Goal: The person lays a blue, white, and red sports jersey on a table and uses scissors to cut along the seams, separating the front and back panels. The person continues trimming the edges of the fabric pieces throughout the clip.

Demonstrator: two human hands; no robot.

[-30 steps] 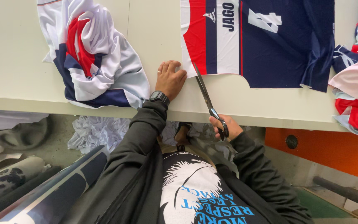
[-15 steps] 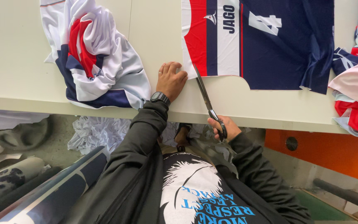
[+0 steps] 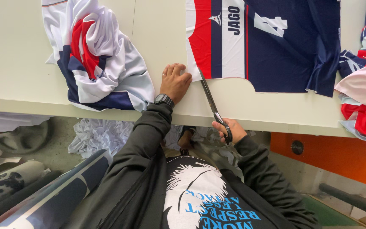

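nearest you, rolls of printed fabric (image 3: 43,199) lean at lower left and crumpled white paper (image 3: 94,135) lies on the floor under the table edge. your right hand (image 3: 230,130) is clenched through the handles of the scissors (image 3: 212,106), just off the table's front edge, blades pointing up to the cut fabric edge. your left hand (image 3: 175,81), a black watch (image 3: 164,100) on its wrist, lies flat and released, pinning the white corner of the printed jersey panel (image 3: 272,46). that panel lies flat on the cream table (image 3: 18,55), red, white and navy stripes with white lettering. a crumpled pile of cut pieces (image 3: 98,63) sits left, more pieces (image 3: 365,93) at far right.
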